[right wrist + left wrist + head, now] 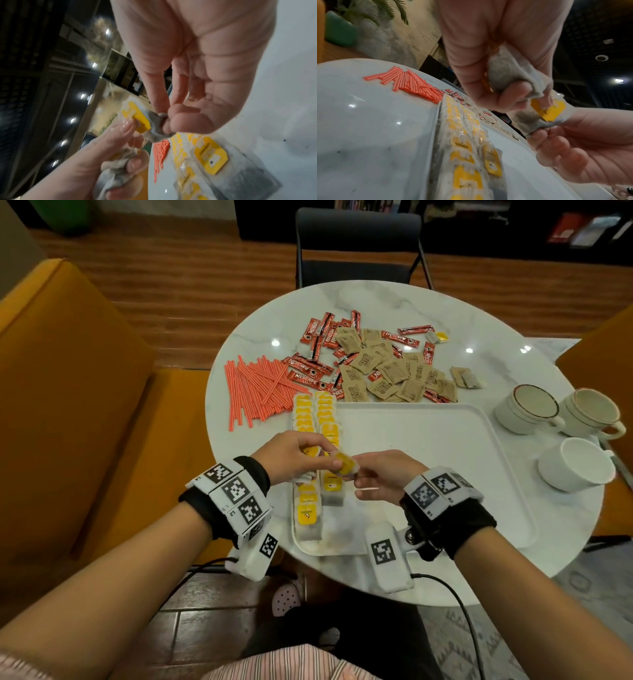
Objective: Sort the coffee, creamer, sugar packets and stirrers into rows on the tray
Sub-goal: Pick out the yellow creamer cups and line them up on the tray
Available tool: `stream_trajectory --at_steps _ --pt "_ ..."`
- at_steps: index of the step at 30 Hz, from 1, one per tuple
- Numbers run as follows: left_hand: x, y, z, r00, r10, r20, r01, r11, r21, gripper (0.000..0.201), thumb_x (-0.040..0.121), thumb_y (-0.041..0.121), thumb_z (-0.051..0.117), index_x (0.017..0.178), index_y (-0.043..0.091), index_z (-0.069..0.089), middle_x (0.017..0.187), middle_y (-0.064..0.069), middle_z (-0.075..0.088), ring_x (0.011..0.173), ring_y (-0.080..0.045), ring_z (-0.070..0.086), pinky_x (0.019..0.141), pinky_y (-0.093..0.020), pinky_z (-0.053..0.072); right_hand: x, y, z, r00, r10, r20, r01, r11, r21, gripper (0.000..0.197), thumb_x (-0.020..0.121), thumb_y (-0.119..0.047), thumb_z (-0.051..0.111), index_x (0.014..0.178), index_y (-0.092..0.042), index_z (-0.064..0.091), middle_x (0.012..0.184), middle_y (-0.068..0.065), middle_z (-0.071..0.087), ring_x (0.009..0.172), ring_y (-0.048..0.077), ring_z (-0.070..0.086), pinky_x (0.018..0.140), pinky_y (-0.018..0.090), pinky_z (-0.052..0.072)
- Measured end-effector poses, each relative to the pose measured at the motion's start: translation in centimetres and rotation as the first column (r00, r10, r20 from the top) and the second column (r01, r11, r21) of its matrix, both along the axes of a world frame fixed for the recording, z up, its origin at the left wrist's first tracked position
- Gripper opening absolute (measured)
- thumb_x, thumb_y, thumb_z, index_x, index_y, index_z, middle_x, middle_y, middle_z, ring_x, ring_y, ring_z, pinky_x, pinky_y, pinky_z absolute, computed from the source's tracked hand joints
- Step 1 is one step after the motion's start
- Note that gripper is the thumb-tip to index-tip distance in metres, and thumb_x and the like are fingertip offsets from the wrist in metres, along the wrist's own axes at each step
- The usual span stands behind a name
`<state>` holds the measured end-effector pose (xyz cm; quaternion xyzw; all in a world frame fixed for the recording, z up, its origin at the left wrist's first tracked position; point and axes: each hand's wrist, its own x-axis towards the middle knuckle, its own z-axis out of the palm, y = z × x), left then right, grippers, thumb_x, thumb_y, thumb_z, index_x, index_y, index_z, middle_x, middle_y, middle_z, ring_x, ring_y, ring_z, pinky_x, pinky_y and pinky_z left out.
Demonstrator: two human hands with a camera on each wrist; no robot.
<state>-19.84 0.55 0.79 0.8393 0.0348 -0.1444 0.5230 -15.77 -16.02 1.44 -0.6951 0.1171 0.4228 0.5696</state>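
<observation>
Two rows of yellow-tagged tea bags (327, 419) lie along the left side of the white tray (428, 467). Above them my left hand (322, 455) grips a small bunch of tea bags (508, 70) in its curled fingers. My right hand (358, 475) pinches the lower corner of one more tea bag (346, 465) between thumb and forefinger, and a left fingertip touches its yellow tag (137, 117). Behind the tray lie orange stirrers (257, 388), red coffee sticks (308, 371) and brown sugar packets (387, 371), all in loose heaps.
Three white cups (527, 409) stand on the round marble table (376, 302) to the right of the tray. A dark chair (356, 244) is at the far side and an orange seat (68, 371) at the left. A single tea bag (438, 337) lies far back.
</observation>
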Motion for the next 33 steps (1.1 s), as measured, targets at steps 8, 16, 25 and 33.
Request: stream_trajectory --at_steps 8,16,25,33 --pt "0.2 -0.3 -0.8 0.991 0.096 -0.096 -0.096 0.995 0.001 0.021 0.084 0.037 0.064 0.075 0.018 0.065 0.066 -0.008 0.048 0.049 -0.008 0.042 0.043 -0.014 0.036 -0.2 -0.6 0.9 0.869 0.151 0.472 -0.095 0.986 -0.139 0.004 0.087 -0.014 0.060 0.086 -0.011 0.061 0.068 0.001 0.058 0.059 0.012 0.051 0.055 0.023 0.046" --pt "-0.4 -1.4 -0.7 0.990 0.085 -0.115 -0.086 0.996 -0.007 0.022 0.089 0.031 0.060 0.087 0.011 0.068 0.044 0.009 0.038 0.033 -0.002 0.034 0.035 -0.007 0.025 -0.1 -1.5 0.4 0.750 0.377 0.544 -0.234 0.920 -0.315 0.013 0.078 -0.012 0.072 0.085 -0.015 0.061 0.067 -0.002 0.060 0.056 0.009 0.055 0.056 0.013 0.046" --pt "-0.9 -1.8 -0.3 0.980 0.004 -0.199 -0.002 1.000 0.014 0.015 0.087 0.026 0.063 0.091 0.012 0.066 0.038 0.013 0.038 0.037 -0.002 0.038 0.038 -0.007 0.027 0.5 -2.1 0.1 0.748 0.389 0.538 -0.224 0.911 -0.348 0.011 0.083 -0.011 0.066 0.074 -0.014 0.061 0.064 0.000 0.059 0.056 0.014 0.055 0.067 0.026 0.050" --pt "-2.2 -1.0 -0.3 0.931 -0.128 -0.342 0.157 0.986 0.058 0.029 0.088 0.029 0.062 0.102 0.005 0.068 0.057 0.002 0.057 0.034 0.000 0.044 0.037 -0.009 0.033 -0.3 -2.4 -0.8 0.681 0.635 0.363 -0.502 0.767 -0.399 0.020 0.084 -0.010 0.064 0.070 -0.021 0.056 0.065 -0.003 0.057 0.060 0.014 0.054 0.076 0.035 0.051"
